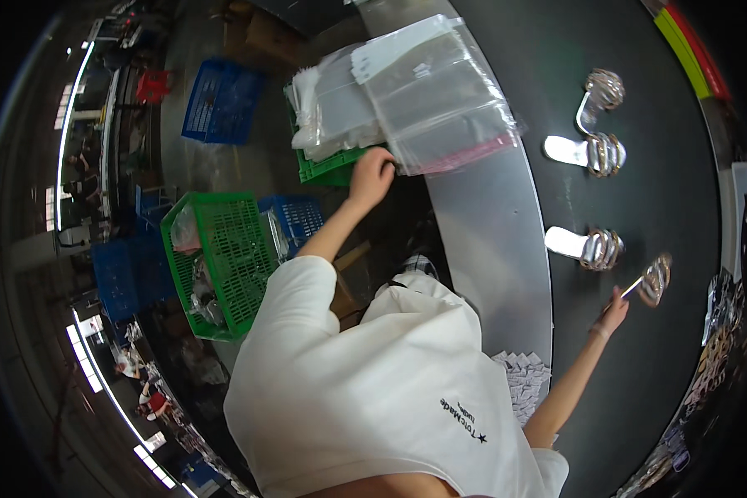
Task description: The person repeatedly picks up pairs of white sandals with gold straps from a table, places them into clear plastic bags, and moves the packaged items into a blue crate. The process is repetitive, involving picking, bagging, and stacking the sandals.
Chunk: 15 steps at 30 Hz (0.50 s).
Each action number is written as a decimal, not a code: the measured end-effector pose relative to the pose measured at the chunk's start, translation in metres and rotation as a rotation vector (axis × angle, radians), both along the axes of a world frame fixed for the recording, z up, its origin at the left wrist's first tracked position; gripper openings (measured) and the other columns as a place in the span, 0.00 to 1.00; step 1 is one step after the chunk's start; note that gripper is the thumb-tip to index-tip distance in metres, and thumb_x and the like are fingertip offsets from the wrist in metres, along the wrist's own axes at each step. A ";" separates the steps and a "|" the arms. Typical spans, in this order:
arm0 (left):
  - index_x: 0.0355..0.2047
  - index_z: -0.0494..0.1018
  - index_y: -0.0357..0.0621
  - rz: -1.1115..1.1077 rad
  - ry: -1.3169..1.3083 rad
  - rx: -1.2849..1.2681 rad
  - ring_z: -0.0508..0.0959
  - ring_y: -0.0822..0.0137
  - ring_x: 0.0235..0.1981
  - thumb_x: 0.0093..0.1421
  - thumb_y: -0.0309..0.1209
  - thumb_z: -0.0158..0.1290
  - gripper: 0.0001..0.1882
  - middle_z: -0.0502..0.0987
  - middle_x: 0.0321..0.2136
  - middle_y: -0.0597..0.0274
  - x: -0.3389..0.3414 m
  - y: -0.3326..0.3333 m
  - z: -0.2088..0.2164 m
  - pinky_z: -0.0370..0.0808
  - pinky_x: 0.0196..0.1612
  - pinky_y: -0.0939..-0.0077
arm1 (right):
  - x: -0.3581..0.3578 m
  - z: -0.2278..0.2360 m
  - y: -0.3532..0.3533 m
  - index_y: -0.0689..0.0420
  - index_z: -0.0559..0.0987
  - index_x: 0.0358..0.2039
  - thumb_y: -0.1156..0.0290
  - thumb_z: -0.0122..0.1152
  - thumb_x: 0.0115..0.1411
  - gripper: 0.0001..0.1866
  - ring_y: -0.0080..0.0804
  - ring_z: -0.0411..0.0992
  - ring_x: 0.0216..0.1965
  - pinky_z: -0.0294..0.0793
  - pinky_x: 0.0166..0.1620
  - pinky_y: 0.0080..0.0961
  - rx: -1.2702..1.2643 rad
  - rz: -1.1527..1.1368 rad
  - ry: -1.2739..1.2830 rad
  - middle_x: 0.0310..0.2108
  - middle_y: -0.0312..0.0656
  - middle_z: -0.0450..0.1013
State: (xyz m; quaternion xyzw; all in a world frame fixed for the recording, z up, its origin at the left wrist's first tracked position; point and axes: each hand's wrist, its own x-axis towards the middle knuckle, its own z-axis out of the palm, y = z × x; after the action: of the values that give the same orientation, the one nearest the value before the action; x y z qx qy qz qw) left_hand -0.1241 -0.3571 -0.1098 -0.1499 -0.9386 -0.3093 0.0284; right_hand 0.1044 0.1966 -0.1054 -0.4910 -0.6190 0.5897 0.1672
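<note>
My right hand [612, 315] grips a strappy sandal [656, 280] by its sole end, holding it over the dark belt. Three more metallic sandals with silvery insoles are on the belt: a far sandal [603, 87], turned partly on its side, a middle sandal [599, 154] and a near sandal [598, 248]. At the lower corner of a stack of clear plastic bags [427, 100] is my left hand [372, 176], its fingers curled. Whether it pinches a bag edge is hidden. The bags lie partly on the metal ledge and partly over a green crate [328, 170].
A pile of small paper slips [523, 382] lies on the metal ledge [502, 249] near my right arm. Left of me stand a larger green crate [249, 249] with plastic-wrapped things and a blue crate [222, 101]. More footwear [710, 357] lines the belt's far right side.
</note>
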 end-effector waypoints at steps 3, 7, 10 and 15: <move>0.39 0.69 0.43 0.250 0.110 -0.019 0.71 0.49 0.42 0.51 0.29 0.53 0.14 0.73 0.38 0.52 -0.052 -0.066 -0.025 0.67 0.45 0.61 | 0.034 0.002 -0.097 0.52 0.62 0.26 0.70 0.68 0.47 0.18 0.14 0.53 0.17 0.52 0.19 0.13 0.183 0.073 0.032 0.17 0.27 0.57; 0.39 0.69 0.45 0.300 0.087 0.003 0.71 0.51 0.40 0.50 0.31 0.55 0.15 0.73 0.37 0.54 -0.127 -0.106 -0.052 0.67 0.44 0.61 | 0.073 -0.009 -0.204 0.67 0.63 0.49 0.70 0.73 0.40 0.38 0.22 0.58 0.31 0.63 0.37 0.18 0.187 0.159 -0.255 0.35 0.37 0.60; 0.35 0.71 0.46 0.301 -0.034 -0.017 0.72 0.54 0.37 0.49 0.32 0.57 0.12 0.73 0.35 0.56 -0.159 -0.117 -0.082 0.67 0.43 0.63 | 0.083 -0.026 -0.253 0.67 0.62 0.52 0.60 0.75 0.35 0.47 0.37 0.61 0.40 0.63 0.44 0.29 0.329 0.311 -0.587 0.38 0.48 0.62; 0.27 0.73 0.45 0.239 0.050 -0.023 0.72 0.59 0.29 0.50 0.32 0.56 0.06 0.74 0.27 0.59 -0.169 -0.127 -0.106 0.67 0.35 0.66 | 0.083 -0.026 -0.275 0.59 0.63 0.54 0.54 0.71 0.40 0.44 0.44 0.60 0.45 0.61 0.48 0.36 0.420 0.367 -0.558 0.44 0.52 0.63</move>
State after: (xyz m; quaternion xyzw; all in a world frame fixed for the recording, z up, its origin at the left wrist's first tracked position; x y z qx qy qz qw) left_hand -0.2929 -0.4845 -0.2157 -0.0452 -0.9523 -0.2891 0.0868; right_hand 0.1874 -0.0786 -0.1313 -0.4689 -0.8252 0.3143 -0.0187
